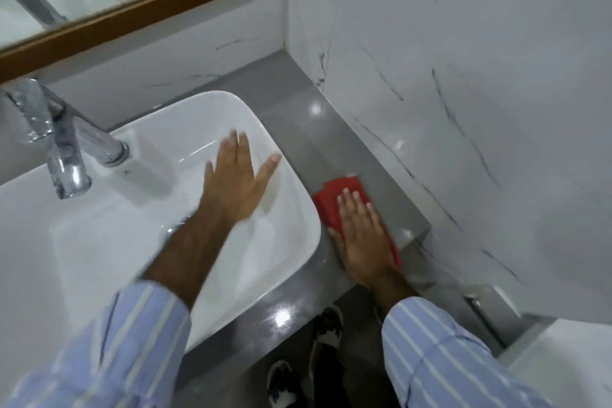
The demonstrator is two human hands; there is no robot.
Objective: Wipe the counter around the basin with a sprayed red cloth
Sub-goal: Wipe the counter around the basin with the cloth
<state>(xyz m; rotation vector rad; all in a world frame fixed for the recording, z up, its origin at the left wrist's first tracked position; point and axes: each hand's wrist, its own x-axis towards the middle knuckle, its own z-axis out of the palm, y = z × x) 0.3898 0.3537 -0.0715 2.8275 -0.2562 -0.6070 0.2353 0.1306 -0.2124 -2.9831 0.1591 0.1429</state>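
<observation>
A white rectangular basin [291, 242] sits on a grey counter [298, 103]. The red cloth [334, 199] lies flat on the narrow strip of counter to the right of the basin. My right hand [361, 235] presses palm-down on the cloth with fingers stretched out, covering its near half. My left hand [236, 180] hovers over the basin's right side, fingers spread, holding nothing; it looks blurred.
A chrome tap [66, 156] stands at the basin's back left. A wood-framed mirror [159, 0] hangs above. A white marble wall [463, 109] bounds the counter on the right. The counter's front edge [281, 318] is close to my body; shoes [326, 328] show below.
</observation>
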